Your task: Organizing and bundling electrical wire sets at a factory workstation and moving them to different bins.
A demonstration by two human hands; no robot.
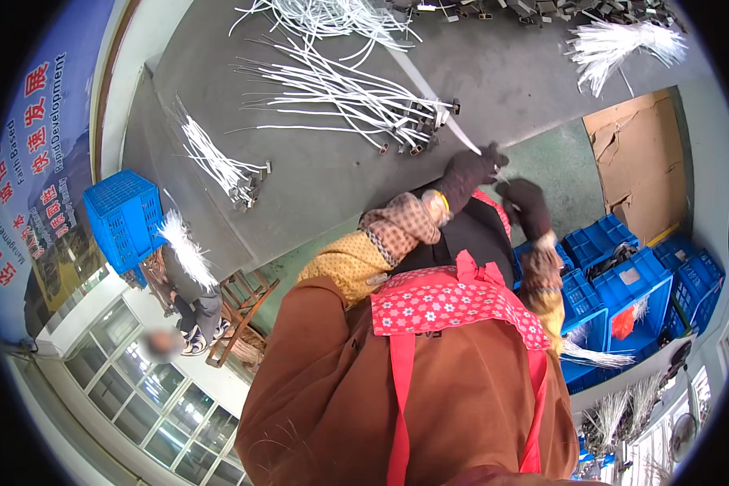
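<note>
My left hand (471, 172), in a dark glove, is at the table's near edge, its fingers drawn together around something small that I cannot make out. A pale flat strip (419, 79) runs across the grey table and ends beside these fingers. My right hand (526, 206), also gloved, is close by on the right, above my lap; motion blurs its fingers. Left of the strip lies a loose spread of white wires (332, 93) with small dark metal ends (413, 134) toward me. A tangled pile of white wires (324, 18) lies farther back.
White wire bundles lie on the table's left (219, 162) and far right (624, 50), near heaped metal parts (535, 10). Blue crates (633, 279) stand right, below a cardboard sheet (636, 154). Another person (190, 300) sits at left, near a blue crate (124, 219) and wooden stool (239, 312).
</note>
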